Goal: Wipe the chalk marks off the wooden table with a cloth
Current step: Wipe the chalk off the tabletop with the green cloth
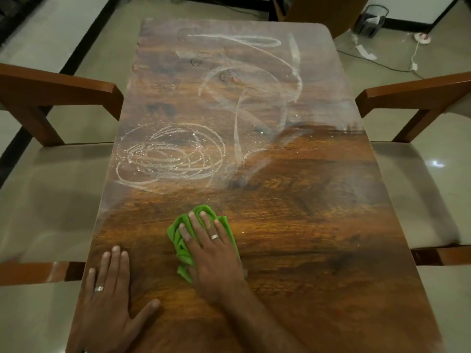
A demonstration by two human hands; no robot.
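Cloth: soft, light, bunches easily; best pressed flat from above.
Right hand: fingers straight, pressing cloth onto tabletop.
Left hand: flat, bracing.

- A long wooden worktop with rounded far corners runs away from the camera, its dark grain glossy.
- White chalk marks cover the far half: a tangle of looping circles at left, broad smeared arcs beyond and to the right.
- A crumpled green cloth lies on the near half, pressed flat under the right hand.
- The left hand rests palm down on the bare wood near the left edge, fingers straight, a ring on one finger.
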